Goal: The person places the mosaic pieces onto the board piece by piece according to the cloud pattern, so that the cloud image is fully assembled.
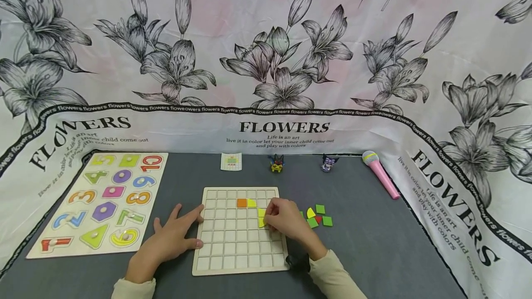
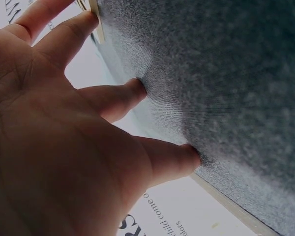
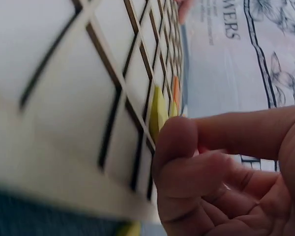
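Fingers [image 1: 272, 213] on yellow tile [image 1: 261, 218], grid board [image 1: 232, 248], green tiles [image 1: 320, 216] nr, number puzzle [image 1: 104, 202] far L

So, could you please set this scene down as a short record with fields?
Surface: grey felt tabletop
Centre: pale wooden grid board
On board: orange square tile, yellow tiles
Left hand: fingers spread flat at the board's left edge
Right hand: fingers curled at a yellow tile on the board
Right of board: loose green, yellow and red tiles
Far left: wooden number puzzle
Back right: pink toy microphone
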The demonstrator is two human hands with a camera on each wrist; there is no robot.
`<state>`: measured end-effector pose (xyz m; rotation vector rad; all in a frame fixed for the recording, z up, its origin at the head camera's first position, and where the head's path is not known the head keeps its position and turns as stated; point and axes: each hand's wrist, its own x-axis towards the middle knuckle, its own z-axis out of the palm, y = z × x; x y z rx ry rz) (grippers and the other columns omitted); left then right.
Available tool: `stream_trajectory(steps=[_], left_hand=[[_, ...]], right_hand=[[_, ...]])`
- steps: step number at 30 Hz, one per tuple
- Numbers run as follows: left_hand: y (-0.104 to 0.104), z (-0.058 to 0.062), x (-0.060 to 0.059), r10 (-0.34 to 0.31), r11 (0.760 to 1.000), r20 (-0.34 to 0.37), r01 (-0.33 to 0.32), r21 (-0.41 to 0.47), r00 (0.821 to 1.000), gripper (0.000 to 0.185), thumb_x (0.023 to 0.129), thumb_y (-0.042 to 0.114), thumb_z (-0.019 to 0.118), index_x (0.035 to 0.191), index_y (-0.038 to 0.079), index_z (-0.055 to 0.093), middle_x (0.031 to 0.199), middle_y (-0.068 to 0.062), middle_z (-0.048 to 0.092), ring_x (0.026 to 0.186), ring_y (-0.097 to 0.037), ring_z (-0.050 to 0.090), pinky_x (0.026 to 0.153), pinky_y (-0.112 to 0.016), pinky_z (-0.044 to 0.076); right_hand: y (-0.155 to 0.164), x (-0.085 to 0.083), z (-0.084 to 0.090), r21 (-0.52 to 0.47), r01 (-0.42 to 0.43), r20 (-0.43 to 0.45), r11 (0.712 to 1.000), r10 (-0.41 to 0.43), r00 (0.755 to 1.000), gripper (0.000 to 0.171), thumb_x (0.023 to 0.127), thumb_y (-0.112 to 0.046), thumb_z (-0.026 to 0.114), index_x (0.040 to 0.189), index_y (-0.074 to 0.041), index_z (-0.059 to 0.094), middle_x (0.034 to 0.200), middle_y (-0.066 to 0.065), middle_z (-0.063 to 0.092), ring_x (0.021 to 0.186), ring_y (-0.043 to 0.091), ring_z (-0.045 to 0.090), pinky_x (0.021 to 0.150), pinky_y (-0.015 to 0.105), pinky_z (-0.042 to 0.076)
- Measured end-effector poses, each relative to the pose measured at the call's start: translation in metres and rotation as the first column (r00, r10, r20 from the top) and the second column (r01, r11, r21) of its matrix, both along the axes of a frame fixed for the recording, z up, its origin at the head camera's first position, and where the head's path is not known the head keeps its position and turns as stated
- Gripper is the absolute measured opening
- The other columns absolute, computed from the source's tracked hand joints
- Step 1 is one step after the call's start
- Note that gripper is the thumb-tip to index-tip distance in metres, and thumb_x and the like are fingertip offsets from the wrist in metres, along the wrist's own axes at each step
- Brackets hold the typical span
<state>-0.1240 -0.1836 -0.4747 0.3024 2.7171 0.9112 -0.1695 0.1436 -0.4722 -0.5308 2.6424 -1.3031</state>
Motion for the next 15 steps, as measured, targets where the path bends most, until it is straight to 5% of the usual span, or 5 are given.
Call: stream_trajectory(steps=[7, 15], left_hand=[[0.002, 0.000, -0.001, -0.002, 1.000, -0.014, 0.002, 0.006, 1.000, 0.094, 0.085, 0.024, 0.091, 0.164, 0.007, 0.043, 0.140, -0.004, 0.069, 0.156, -0.061, 0.010, 0.103, -0.093, -0.003], [0.000, -0.001, 0.001, -0.009, 1.000, -0.004, 0.009, 0.010, 1.000, 0.095, 0.085, 0.025, 0.091, 0.164, 0.007, 0.042, 0.140, -0.005, 0.068, 0.156, -0.061, 0.009, 0.103, -0.093, -0.004]], right_hand=[[0.029, -0.008, 0.008, 0.020, 0.064, -0.110, 0.998, -0.062, 0.992, 0.001, 0.098, -0.006, 0.075, 0.098, -0.005, 0.075, 0.088, -0.002, 0.069, 0.078, 0.015, 0.064, 0.069, 0.034, 0.055], [0.051, -0.016, 0.009, 0.110, 0.077, -0.126, 0.991, -0.063, 0.990, 0.012, 0.096, -0.003, 0.075, 0.107, -0.001, 0.077, 0.101, 0.007, 0.072, 0.089, 0.022, 0.067, 0.078, 0.041, 0.058]])
